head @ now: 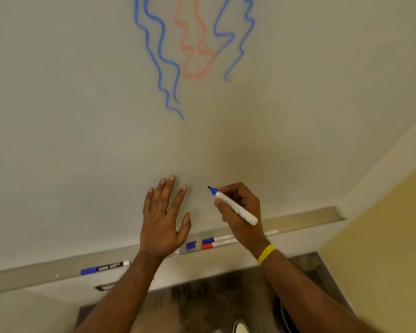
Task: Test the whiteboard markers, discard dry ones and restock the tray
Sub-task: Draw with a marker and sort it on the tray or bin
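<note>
Right hand (241, 213) gripping marker (227, 199) hides seemingly two pens (208, 243)

White lettering on the black-barrelled marker (105, 267) in the tray (34, 276) blurs beyond reading. So does print on your held marker (244, 213).

Large off-white whiteboard (82, 116) fills the far view. Matte yellow painted wall (384, 248) on the right, with a pale white wall strip (382, 150) between them. Dark mottled brown floor (202, 299) near. Light is soft and warm.
</note>
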`<state>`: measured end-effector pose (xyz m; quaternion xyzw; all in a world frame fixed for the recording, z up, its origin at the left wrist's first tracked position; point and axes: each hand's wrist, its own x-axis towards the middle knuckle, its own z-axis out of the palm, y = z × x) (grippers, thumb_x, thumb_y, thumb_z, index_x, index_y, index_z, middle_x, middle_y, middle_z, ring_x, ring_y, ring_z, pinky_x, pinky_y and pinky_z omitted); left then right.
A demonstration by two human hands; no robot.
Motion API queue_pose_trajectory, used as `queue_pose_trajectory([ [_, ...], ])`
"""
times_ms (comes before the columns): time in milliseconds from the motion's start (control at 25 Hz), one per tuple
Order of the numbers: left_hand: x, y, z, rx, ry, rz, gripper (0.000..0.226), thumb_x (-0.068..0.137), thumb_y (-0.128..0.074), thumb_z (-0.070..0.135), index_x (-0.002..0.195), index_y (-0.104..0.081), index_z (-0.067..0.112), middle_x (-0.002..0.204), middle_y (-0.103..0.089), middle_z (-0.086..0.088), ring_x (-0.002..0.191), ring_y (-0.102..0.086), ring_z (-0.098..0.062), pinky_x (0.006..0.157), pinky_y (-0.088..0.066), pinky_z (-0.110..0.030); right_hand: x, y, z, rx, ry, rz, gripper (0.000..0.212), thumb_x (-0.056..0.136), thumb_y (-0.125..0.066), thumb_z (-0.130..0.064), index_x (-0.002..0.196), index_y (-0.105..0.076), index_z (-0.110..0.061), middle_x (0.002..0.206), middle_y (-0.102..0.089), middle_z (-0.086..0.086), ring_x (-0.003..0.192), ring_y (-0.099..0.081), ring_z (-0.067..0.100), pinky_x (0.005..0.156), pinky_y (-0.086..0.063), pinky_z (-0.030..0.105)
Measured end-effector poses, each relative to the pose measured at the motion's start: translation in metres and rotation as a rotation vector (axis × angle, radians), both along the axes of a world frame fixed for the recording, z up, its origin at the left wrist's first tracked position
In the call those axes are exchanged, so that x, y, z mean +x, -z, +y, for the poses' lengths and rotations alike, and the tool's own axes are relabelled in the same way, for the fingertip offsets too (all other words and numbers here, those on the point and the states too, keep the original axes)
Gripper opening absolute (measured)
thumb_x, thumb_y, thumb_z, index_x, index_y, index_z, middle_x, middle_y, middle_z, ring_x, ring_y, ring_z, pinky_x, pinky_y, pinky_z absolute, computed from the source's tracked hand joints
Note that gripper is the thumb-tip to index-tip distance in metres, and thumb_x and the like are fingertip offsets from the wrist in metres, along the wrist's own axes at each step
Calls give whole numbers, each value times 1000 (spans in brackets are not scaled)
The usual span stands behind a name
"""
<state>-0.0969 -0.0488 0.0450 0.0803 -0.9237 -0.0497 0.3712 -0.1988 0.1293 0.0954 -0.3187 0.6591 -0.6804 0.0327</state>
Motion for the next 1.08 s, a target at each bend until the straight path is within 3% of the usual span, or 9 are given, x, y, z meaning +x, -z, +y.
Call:
queue_pose_trajectory([
  [280,15,83,14,159,38,-452,64,96,-42,47,155,-27,25,164,-22,-2,153,-14,-21,125,-9,-41,-12,76,44,152,45,-246,7,83,-70,-17,89,-67,-15,77,-70,6,61,-63,17,53,-53,31],
  [440,6,110,13,282,5,-656,56,96,-52,42,147,-40,23,154,-42,-2,142,-38,-23,118,-28,-40,-7,111,55,212,63,-365,7,89,-70,-5,91,-68,-11,77,-72,5,58,-63,13,51,-52,28],
  [560,-6,117,11,298,-46,-785,37,94,-56,36,128,-56,22,132,-57,1,117,-55,-18,101,-44,-33,-7,126,63,251,76,-438,5,90,-68,-5,94,-68,-10,76,-73,5,58,-63,12,52,-52,27],
  [840,-23,129,11,337,-114,-955,17,97,-54,30,106,-65,22,100,-60,2,86,-56,-13,76,-46,-25,-8,136,68,258,75,-486,5,90,-69,-6,94,-68,-9,76,-72,5,60,-64,14,53,-51,23],
  [1080,-33,137,9,375,-130,-984,11,97,-58,25,104,-65,21,101,-65,-1,89,-61,-16,82,-50,-27,-9,132,70,259,97,-501,4,90,-69,-8,94,-68,-9,76,-73,4,61,-64,13,54,-51,21],
])
